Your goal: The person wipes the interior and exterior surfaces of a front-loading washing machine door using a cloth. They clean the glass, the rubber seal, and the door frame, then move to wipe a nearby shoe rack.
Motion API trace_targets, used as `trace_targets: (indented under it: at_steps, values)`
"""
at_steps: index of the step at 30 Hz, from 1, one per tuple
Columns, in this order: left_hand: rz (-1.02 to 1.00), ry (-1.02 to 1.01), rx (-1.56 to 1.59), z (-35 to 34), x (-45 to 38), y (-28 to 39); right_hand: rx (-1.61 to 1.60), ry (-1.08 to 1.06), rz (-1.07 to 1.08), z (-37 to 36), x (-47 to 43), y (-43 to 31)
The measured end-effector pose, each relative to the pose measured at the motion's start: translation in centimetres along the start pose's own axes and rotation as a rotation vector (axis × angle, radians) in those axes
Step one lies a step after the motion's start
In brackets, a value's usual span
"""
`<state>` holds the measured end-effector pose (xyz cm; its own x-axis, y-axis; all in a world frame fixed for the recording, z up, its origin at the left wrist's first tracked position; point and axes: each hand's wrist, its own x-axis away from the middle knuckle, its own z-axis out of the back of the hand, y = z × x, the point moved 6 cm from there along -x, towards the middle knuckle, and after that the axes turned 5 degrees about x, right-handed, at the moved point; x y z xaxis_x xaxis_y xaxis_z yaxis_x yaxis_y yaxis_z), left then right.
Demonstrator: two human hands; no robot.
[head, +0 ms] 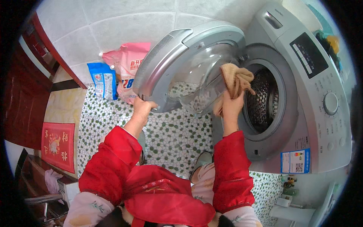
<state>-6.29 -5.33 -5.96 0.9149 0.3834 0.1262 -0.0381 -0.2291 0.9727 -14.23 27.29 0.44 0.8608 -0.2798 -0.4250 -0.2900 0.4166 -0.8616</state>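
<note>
A front-loading washing machine stands at my right with its round door swung out toward the left. My left hand grips the lower edge of the door's silver rim. In my right hand is a bunched brown cloth, held up against the inner side of the clear door glass, near the hinge. Part of the cloth hangs below my fingers. Just right of that hand is the drum opening, its perforated metal drum showing and the grey rubber gasket around it.
A pink detergent bag and a blue bag lean by the tiled wall, behind the door. A red mat lies near a brown door at left. A pebble-patterned floor runs under my feet. A white pedestal fixture stands lower right.
</note>
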Motion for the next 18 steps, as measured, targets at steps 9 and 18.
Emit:
trace_targets:
  at_steps: [9,18]
  values:
    - [0.022,0.038,0.028,0.3,-0.5,-0.2,0.184,-0.111,0.600,-3.7,5.3,-7.7]
    - [0.007,0.050,0.002,0.3,0.2,0.1,0.284,-0.045,0.549,-1.7,2.6,-6.2]
